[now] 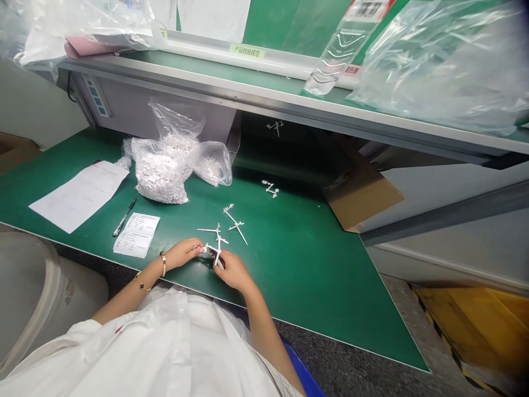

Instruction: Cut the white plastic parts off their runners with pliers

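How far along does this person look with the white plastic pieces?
Possibly done: white plastic sprues lie loose on the green bench mat. In hand: the left hand and right hand pinch another sprue. Left: a clear plastic bag holds many small white pieces; their exact number cannot be told.

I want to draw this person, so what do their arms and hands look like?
The person wears a loose white shirt with a small red mark near the left sleeve, and both forearms are bare. The left hand has a gold bangle and a thin gold chain with a black clover charm at the wrist. The right hand wears no glove, and neither does the left.
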### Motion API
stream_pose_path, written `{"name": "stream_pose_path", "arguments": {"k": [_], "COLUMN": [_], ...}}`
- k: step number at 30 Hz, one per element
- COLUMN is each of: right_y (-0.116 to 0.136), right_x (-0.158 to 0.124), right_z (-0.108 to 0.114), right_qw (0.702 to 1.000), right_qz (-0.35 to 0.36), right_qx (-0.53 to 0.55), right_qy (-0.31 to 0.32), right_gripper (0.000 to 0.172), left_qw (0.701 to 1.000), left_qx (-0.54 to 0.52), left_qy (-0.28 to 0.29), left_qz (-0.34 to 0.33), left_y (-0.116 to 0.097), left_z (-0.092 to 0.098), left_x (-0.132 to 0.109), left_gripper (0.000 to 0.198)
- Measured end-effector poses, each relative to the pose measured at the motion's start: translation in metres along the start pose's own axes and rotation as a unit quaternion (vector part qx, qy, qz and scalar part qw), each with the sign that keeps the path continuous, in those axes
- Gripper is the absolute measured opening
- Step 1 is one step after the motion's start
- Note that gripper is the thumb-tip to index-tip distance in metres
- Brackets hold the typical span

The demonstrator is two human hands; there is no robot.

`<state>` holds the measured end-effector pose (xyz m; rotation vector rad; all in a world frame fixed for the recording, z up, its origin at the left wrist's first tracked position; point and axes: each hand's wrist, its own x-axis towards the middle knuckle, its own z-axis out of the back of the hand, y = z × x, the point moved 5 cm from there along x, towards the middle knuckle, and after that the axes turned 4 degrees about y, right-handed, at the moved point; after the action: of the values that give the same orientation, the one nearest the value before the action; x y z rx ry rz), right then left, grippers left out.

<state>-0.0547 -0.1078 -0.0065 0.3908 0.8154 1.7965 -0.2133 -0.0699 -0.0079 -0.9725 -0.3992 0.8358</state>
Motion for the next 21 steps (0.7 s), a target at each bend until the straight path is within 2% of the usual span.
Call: {"name": "stream_pose_path", "arguments": {"k": [3, 10, 21], "right_y": [0.0020, 0.0017, -0.0032], "right_x": [0.0018, -0.0001, 0.0001], "right_z": [-0.0013, -0.0010, -0.0036], "right_qw": [1.000, 0.996, 0.994], "right_qz": [0.004, 0.018, 0.039], "right_qx": [0.005, 0.049, 0.058], "right_qy": [0.018, 0.068, 0.087], "right_gripper": [0.016, 0.014, 0.021], "left_qw": [0.998, 0.992, 0.972], "left_qx": [0.044, 0.100, 0.191], "left_qy": [0.019, 0.058, 0.127], "left_qz": [-0.029, -0.044, -0.059], "left_y": [-0.0009, 0.0005, -0.0067], "left_z": [-0.0022, -0.0046, 0.0003], "left_x": [0.0025, 0.0029, 0.0088], "left_gripper": [0.028, 0.031, 0.030]}}
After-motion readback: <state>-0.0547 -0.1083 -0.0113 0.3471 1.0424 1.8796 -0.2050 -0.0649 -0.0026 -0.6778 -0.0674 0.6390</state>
